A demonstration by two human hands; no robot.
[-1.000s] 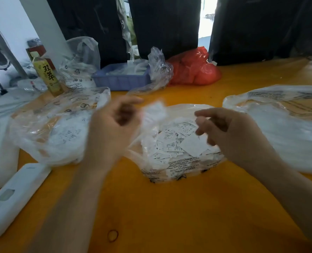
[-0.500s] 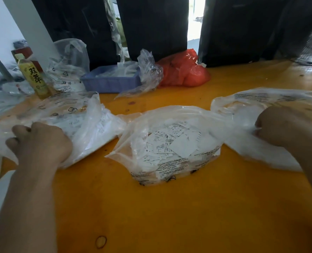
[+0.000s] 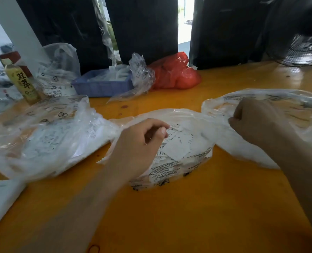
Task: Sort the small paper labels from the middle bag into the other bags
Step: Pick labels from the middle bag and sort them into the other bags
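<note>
**Orange table, three clear bags, both hands at bag mouths**

Orange table (image 3: 197,207) surface, dark curtains behind. Middle bag (image 3: 186,167) at centre, clear plastic, open at top, filled with small paper labels (image 3: 177,148). Left bag (image 3: 42,136) just left of middle bag, touching it. Right bag (image 3: 272,99) just right of middle bag, mouth toward it.

Left hand (image 3: 142,141) over middle bag mouth, fingers curled, fingertips among the labels; whether a label is pinched cannot be told. Right hand (image 3: 253,119) at right bag mouth, fingers curled against the plastic; contents of the grip hidden.

Beyond middle bag: blue tray (image 3: 100,86), red bag (image 3: 175,73). Far left of it: yellow bottle (image 3: 22,83). Near left: white device (image 3: 0,199).
</note>
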